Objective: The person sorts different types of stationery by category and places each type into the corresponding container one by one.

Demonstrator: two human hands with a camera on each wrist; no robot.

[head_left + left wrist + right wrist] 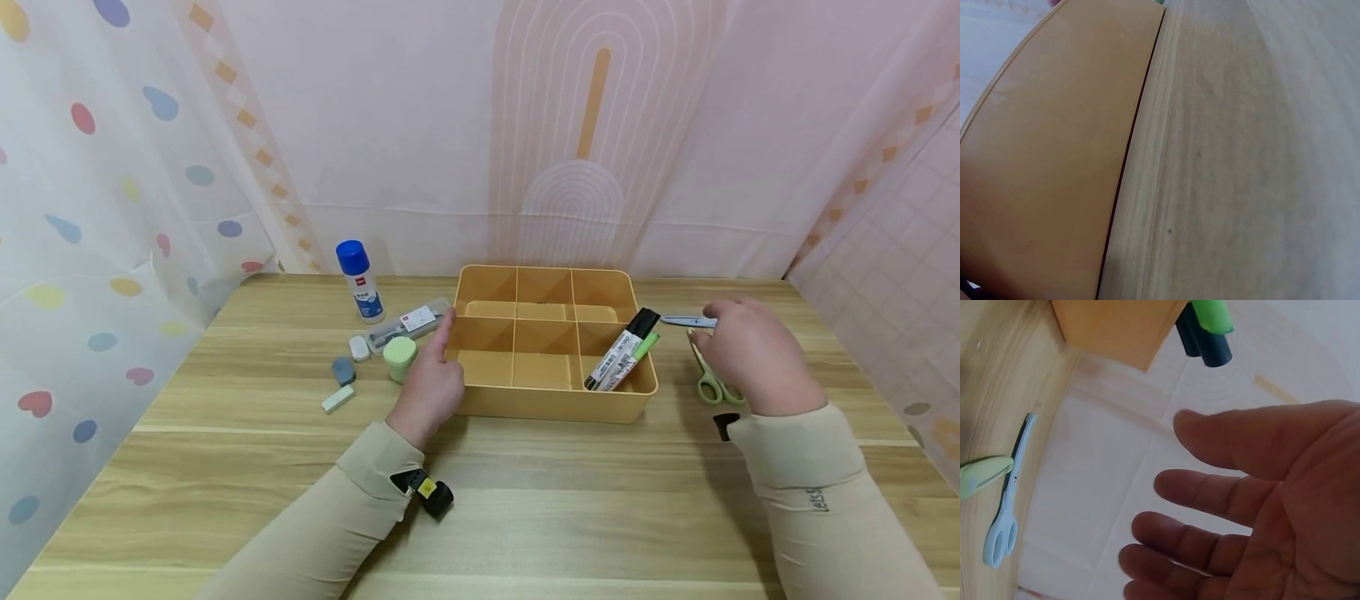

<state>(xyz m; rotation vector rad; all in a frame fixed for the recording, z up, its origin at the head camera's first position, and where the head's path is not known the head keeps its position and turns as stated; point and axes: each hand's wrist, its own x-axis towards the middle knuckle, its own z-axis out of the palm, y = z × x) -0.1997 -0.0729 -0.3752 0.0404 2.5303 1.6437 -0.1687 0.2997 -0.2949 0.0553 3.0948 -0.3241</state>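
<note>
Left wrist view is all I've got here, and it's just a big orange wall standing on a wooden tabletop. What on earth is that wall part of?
Observer: An orange organizer box; the head view shows it divided into six compartments.
Visitor: Oh, neat! Is there anything inside it?
Observer: Yes, black-capped markers lean in the near right compartment.
Visitor: And the other hand, is it holding something?
Observer: No, the right wrist view shows the right hand holding nothing.
</note>
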